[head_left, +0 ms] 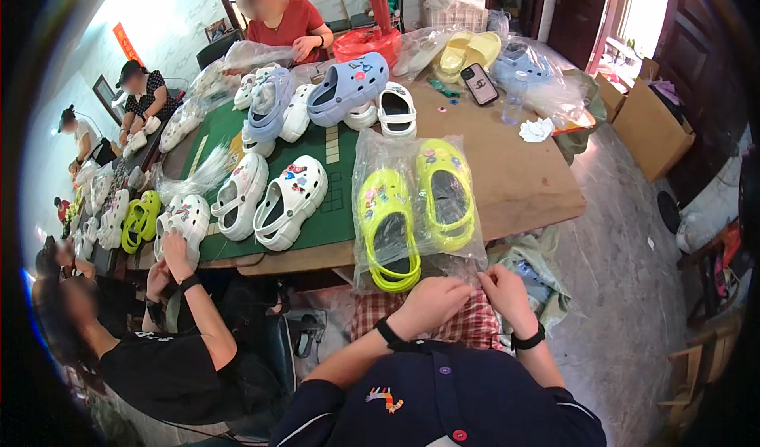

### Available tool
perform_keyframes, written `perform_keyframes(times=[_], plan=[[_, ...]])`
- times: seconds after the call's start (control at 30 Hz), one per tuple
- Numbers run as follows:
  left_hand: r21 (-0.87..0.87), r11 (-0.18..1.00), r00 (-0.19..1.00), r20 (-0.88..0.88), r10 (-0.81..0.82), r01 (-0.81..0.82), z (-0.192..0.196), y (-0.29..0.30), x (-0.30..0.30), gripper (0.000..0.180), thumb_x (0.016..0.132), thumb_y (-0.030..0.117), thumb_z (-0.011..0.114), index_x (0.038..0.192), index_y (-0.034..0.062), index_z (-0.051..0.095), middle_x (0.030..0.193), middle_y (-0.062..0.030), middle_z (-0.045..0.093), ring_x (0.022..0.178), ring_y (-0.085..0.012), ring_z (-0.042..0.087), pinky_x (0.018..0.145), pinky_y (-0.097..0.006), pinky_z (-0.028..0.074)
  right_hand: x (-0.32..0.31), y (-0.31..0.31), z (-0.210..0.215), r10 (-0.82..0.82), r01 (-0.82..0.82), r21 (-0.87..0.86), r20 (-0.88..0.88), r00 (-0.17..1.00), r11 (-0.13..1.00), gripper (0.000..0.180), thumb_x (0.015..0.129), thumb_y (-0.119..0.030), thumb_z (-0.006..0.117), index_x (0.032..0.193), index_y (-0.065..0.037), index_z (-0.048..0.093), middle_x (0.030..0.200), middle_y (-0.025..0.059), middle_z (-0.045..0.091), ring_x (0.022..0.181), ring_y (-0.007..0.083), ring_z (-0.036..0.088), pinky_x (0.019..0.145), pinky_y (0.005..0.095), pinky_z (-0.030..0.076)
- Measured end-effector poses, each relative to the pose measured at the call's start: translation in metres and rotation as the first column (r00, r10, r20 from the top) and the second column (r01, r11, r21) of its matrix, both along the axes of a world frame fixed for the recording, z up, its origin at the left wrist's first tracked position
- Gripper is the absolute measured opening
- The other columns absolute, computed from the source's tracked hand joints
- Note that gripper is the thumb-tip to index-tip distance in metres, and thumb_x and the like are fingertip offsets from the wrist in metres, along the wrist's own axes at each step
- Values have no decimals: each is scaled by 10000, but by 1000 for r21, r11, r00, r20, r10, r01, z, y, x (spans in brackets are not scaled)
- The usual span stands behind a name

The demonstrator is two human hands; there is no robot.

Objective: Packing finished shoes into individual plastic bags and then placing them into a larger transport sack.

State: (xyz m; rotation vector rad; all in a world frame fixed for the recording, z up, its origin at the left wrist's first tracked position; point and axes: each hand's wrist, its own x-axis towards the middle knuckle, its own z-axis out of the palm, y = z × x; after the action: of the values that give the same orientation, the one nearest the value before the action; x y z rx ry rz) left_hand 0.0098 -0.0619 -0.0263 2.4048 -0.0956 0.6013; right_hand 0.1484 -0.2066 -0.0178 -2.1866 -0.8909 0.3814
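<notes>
A pair of lime-green clogs (385, 210) with small charms lies inside a clear plastic bag (463, 257) at the table's near edge. My left hand (434, 303) is closed at the bag's lower edge, its fingertips partly hidden. Just to its right, my right hand (507, 295) pinches the bag's near right corner. White clogs (293, 202) with colourful charms stand left of the bag. Blue clogs (348, 91) and more white ones sit farther back on a green mat (332, 210).
On the brown table (522, 186) lie a phone (480, 85), a clear bottle (514, 99), crumpled tissue (537, 130) and yellow clogs (469, 54). A co-worker in black (170, 360) handles white clogs at my left. A person in red (289, 32) sits opposite. A cardboard box (649, 126) stands right.
</notes>
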Motion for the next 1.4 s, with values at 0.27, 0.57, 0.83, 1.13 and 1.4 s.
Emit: perform_keyframes(times=[0.27, 0.57, 0.83, 1.13, 1.4], plan=[[57, 579, 537, 456, 710, -814, -12, 31, -79, 518, 771, 129, 695, 1218, 6, 466, 1118, -163, 534, 952, -292, 557, 807, -375, 451, -30, 25, 34, 437, -432, 72, -195, 878, 899, 262, 850, -284, 660, 918, -31, 664, 764, 146, 654, 692, 310, 635, 622, 374, 491], [-533, 509, 682, -191, 705, -676, -76, 54, -81, 95, 946, 86, 491, 964, 2, 529, 818, -122, 587, 738, -228, 574, 675, -353, 469, -75, 99, 5, 736, -736, -14, 5, 677, 677, 285, 873, -225, 580, 1100, -55, 604, 970, 185, 650, 912, 359, 618, 784, 446, 502], [-355, 616, 707, -257, 659, -703, -82, 42, -122, 100, 943, 109, 513, 988, 21, 526, 837, -141, 603, 762, -227, 595, 688, -341, 473, -54, 132, -13, 498, -543, 109, 279, 821, 833, 443, 826, -153, 630, 1203, 42, 504, 1087, 239, 576, 1016, 390, 557, 879, 436, 460], [-53, 642, 615, 240, 752, -765, -15, 30, -106, 346, 738, 129, 711, 1051, 87, 570, 884, -70, 590, 859, -310, 561, 786, -418, 430, -41, 44, 5, 294, -387, 376, 280, 914, 842, 424, 771, -143, 708, 1145, -13, 558, 1125, 182, 567, 1037, 344, 558, 885, 405, 460], [150, 950, 956, 154, 250, -273, -8, 13, -15, 139, 782, 100, 660, 920, 91, 657, 838, -53, 623, 807, -257, 600, 745, -391, 445, 0, 29, -25, -201, 137, 179, 415, 887, 974, 535, 785, -333, 712, 1155, 9, 532, 1118, 228, 594, 1043, 390, 560, 873, 463, 439]])
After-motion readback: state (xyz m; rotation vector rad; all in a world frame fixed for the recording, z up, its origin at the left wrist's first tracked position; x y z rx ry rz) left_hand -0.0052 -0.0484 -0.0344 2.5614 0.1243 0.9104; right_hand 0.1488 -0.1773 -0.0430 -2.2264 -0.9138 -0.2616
